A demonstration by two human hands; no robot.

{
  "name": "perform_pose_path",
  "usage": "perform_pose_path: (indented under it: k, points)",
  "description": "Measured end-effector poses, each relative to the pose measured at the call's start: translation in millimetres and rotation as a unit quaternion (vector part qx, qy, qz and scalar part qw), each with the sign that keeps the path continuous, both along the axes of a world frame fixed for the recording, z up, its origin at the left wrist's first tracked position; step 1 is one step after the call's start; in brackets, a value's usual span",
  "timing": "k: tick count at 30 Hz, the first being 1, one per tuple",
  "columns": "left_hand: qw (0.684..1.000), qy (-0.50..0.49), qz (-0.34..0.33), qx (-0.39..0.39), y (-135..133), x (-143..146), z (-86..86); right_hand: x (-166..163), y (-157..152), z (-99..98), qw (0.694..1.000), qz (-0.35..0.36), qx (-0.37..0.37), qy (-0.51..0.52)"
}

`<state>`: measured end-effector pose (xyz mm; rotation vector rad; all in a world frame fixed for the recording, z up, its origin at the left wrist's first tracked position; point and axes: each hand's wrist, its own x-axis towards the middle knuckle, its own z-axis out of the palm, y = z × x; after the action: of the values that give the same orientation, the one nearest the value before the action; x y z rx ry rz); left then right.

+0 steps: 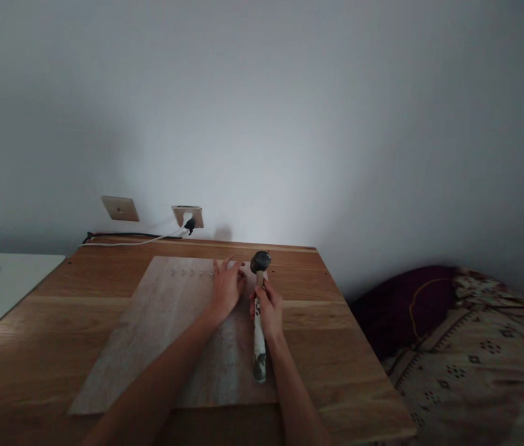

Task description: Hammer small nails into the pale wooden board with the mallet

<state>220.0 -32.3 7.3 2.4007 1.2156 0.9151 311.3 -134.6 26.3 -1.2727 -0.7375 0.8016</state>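
Pale wooden board [164, 334] lay on the brown tabletop [336, 322]. Your left hand [227, 288] rested flat on it, fingers spread. Your right hand [269, 313] clenched the white-handled, dark-headed hammer [259, 356]. Faint marks [187, 272] on the board were too dim to read.

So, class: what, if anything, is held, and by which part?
Right hand holds the hammer by the upper handle, near its head. Left hand lies flat on the board.

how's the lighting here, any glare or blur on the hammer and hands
Head view: dim, a soft bright patch on the wall above the table, darker corners; no harsh glare; the hammer in the right hand and the left hand look slightly soft.
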Motion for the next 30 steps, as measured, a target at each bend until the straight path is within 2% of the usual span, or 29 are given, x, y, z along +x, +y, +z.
perform_pose_path:
  k: [6, 11, 19, 25, 30]
  points:
    - [0.999, -0.034, 0.001, -0.02, 7, 0, -8.0, -7, -4, 5.3, 0.999, 0.016, -0.005, -0.033]
    - [0.999, -0.023, -0.005, -0.022, 7, 2, -8.6, -9, -3, 3.7, 0.998, 0.033, -0.041, -0.044]
    - [0.998, -0.039, -0.018, -0.035, 7, -1, -8.8, -11, -5, 6.7, 0.997, 0.025, -0.044, -0.056]
    - [0.999, -0.037, 0.002, -0.03, 7, 1, -10.3, -9, -4, 2.0, 0.997, 0.028, -0.051, -0.058]
    - [0.999, -0.035, -0.015, -0.027, 9, 0, -13.9, -9, -4, -0.2, 0.997, 0.026, -0.046, -0.06]
